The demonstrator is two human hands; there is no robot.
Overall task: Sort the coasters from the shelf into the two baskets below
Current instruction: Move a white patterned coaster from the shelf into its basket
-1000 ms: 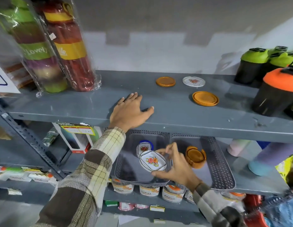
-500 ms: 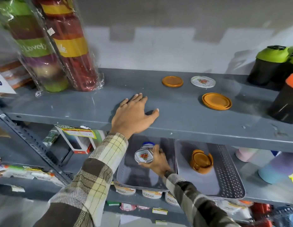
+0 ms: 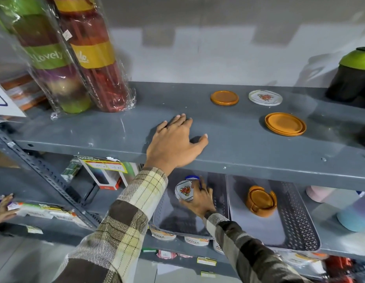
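At far left on the grey shelf [image 3: 120, 127], two plastic-wrapped stacks of coloured containers [image 3: 75, 58] stand near the back wall, and a broad bare stretch of shelf runs from them to the coasters. The person's left hand [image 3: 175, 144] lies flat and released near the shelf's front edge, fingers spread, thumb pointing right, grasping nothing. Beyond it, toward the back, a small orange coaster [image 3: 224, 97] sits just beside a white floral coaster [image 3: 265, 97]; nearer the front, well apart from the left hand, lies a larger pair of stacked orange coasters [image 3: 285, 124]. A dark bottle with a green lid [image 3: 353, 78] closes off the shelf's right end. Below the front lip, two grey perforated baskets stand side by side, touching along their long walls. In the left basket [image 3: 163, 217], the right hand [image 3: 200, 199] grasps a white floral coaster in hand [image 3: 184, 190], tilted up on edge near the basket's back, with a blue-rimmed piece [image 3: 191, 177] just behind it; the upper shelf's lip hangs close above the knuckles. The rest of that basket's floor is bare. The right basket [image 3: 300, 227] holds an orange coaster holder [image 3: 260, 201] with orange coasters stood in it, near its back wall, its front floor open. At the right edge, pastel tumblers [image 3: 353, 217] lie beside the right basket.
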